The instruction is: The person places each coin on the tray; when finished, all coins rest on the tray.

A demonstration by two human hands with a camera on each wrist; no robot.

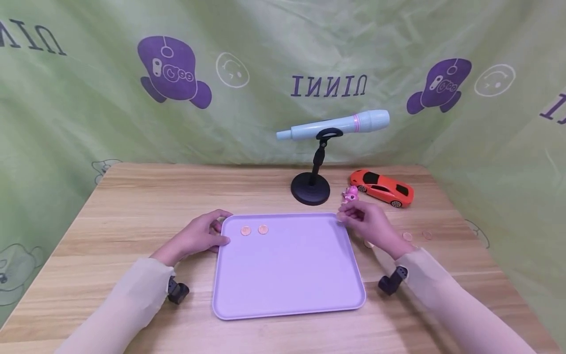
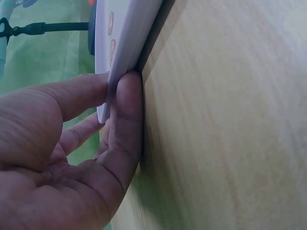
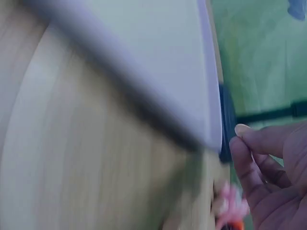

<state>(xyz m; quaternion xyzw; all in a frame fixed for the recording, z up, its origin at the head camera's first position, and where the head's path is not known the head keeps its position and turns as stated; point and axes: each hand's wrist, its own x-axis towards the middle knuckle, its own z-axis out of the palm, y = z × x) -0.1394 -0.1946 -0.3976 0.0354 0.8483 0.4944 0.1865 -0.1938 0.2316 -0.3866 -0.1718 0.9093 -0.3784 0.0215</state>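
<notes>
A purple tray (image 1: pixel 289 275) lies on the wooden table. My left hand (image 1: pixel 201 236) grips its left edge near the far corner; in the left wrist view the thumb lies over the rim and fingers sit beneath it. Two copper coins, a left one (image 1: pixel 245 230) and a right one (image 1: pixel 263 229), lie flat near the tray's far left corner. Over the far right corner is my right hand (image 1: pixel 369 223), thumb and index finger pinched together on a small coin (image 1: pixel 340 217) mostly covered by the fingertips.
Beyond the tray a blue microphone (image 1: pixel 340 125) rests on a black stand (image 1: pixel 310 189). A pink figurine (image 1: pixel 351 194) and an orange toy car (image 1: pixel 382 188) stand at the back right. More coins (image 1: pixel 407 237) lie on the table (image 1: pixel 442 280) right of the tray.
</notes>
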